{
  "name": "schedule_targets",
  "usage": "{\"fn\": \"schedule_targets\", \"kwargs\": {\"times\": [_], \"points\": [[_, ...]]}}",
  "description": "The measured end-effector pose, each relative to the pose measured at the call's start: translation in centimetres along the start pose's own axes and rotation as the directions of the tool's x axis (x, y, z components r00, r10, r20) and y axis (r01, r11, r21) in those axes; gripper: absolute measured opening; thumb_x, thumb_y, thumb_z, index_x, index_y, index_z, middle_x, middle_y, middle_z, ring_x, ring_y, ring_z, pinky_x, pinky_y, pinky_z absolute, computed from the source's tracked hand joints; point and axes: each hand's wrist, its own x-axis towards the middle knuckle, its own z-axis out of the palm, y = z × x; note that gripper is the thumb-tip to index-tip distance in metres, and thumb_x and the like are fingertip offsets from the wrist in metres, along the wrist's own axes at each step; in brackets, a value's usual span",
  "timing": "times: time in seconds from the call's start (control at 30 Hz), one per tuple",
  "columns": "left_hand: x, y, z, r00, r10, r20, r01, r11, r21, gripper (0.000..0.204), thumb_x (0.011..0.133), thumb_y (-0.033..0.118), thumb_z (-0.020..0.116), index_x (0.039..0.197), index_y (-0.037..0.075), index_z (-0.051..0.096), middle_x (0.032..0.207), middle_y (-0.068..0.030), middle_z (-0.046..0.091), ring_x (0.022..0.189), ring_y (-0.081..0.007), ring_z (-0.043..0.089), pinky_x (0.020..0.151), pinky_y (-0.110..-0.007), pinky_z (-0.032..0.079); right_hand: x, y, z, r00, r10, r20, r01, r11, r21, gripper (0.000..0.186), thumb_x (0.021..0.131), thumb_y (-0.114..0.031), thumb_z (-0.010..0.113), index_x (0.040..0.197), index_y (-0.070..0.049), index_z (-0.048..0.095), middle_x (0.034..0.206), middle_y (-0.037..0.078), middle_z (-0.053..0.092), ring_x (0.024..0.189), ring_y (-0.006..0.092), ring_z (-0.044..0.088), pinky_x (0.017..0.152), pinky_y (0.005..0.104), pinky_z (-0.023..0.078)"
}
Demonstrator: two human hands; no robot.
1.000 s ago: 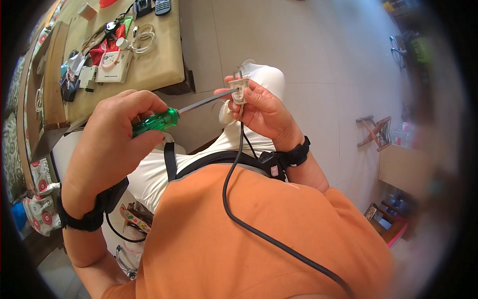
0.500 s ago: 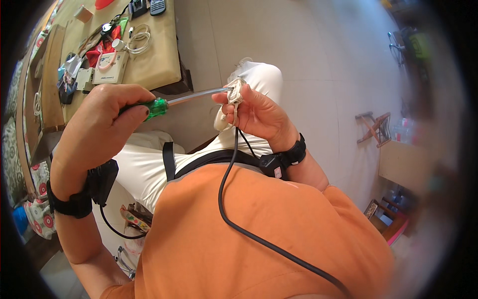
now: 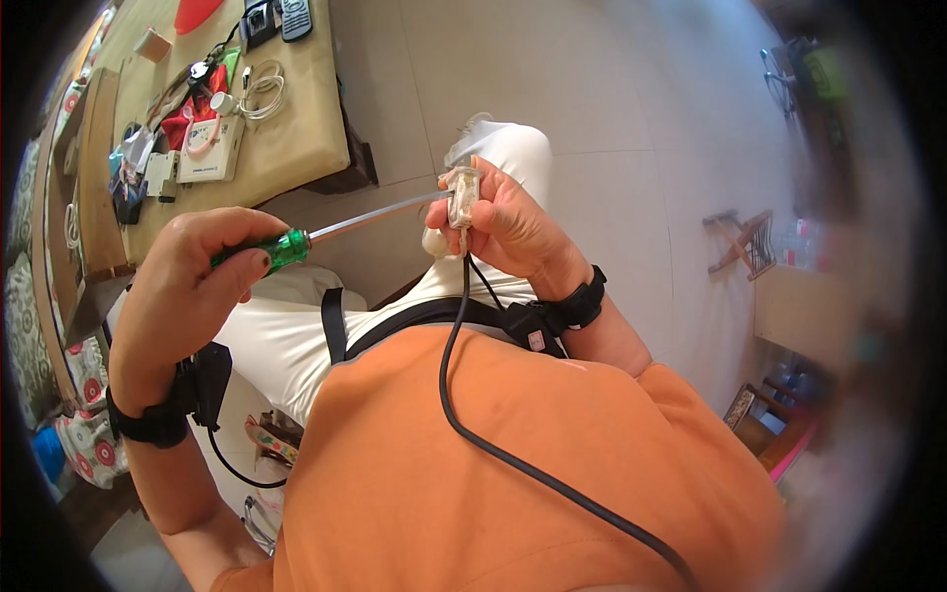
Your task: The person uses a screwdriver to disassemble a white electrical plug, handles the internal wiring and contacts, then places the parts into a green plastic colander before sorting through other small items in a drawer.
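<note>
My left hand (image 3: 178, 281) is wrapped round the green see-through handle of a screwdriver (image 3: 370, 211). The long metal shaft points right, and its tip meets the left side of a small off-white, roughly rectangular piece (image 3: 464, 200). My right hand (image 3: 523, 232) pinches that piece between thumb and fingers above my lap. A short pale cord seems to hang from its lower end. Its exact kind is unclear, and the fingers hide its back.
At the upper left stands a table (image 3: 311, 148) with a coiled white cable (image 3: 264, 94), a white box (image 3: 210, 153) and a handset (image 3: 296, 18). A black cable (image 3: 513, 459) crosses my orange shirt. A small wooden folding stool (image 3: 742, 244) is on the floor at right.
My left hand and the screwdriver handle have moved slightly down and left. The off-white piece has turned in my right hand, showing a flatter, longer side. The screwdriver tip remains against it.
</note>
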Motion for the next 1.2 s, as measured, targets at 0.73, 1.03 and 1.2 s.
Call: {"fn": "schedule_targets", "kwargs": {"times": [0.73,1.03,1.2], "points": [[-2.8,-0.7,1.5,0.960,0.197,-0.197,-0.177,0.977,0.115,0.021,0.072,-0.004,0.055,0.092,-0.005,0.060,0.073,-0.0111,0.056,0.063,-0.0205,0.051,0.060,-0.027,0.040,-0.2,0.0,1.0,0.999,-0.005,0.044,0.006,1.000,-0.019,0.055,0.084,-0.025,0.063,0.129,-0.002,0.041,0.106,0.010,0.059,0.086,0.0188,0.059,0.077,0.0318,0.049],[-3.9,-0.5,1.7,0.937,0.191,-0.292,-0.153,0.977,0.148,0.027,0.066,-0.005,0.059,0.093,-0.004,0.059,0.074,-0.0114,0.056,0.064,-0.0204,0.054,0.059,-0.026,0.042,-0.2,-0.1,1.3,0.999,0.008,0.041,-0.007,0.999,-0.035,0.053,0.085,-0.026,0.061,0.128,-0.002,0.041,0.104,0.012,0.060,0.084,0.0191,0.060,0.077,0.0320,0.049],[-4.2,-0.1,2.0,0.908,0.314,-0.277,-0.218,0.920,0.327,0.034,0.061,-0.007,0.061,0.094,-0.004,0.060,0.076,-0.0119,0.057,0.068,-0.0221,0.058,0.061,-0.027,0.045,-0.2,-0.2,1.6,0.999,0.020,0.037,-0.019,0.999,-0.038,0.053,0.086,-0.025,0.061,0.129,-0.001,0.040,0.105,0.012,0.059,0.085,0.0194,0.060,0.078,0.0323,0.049]]}}
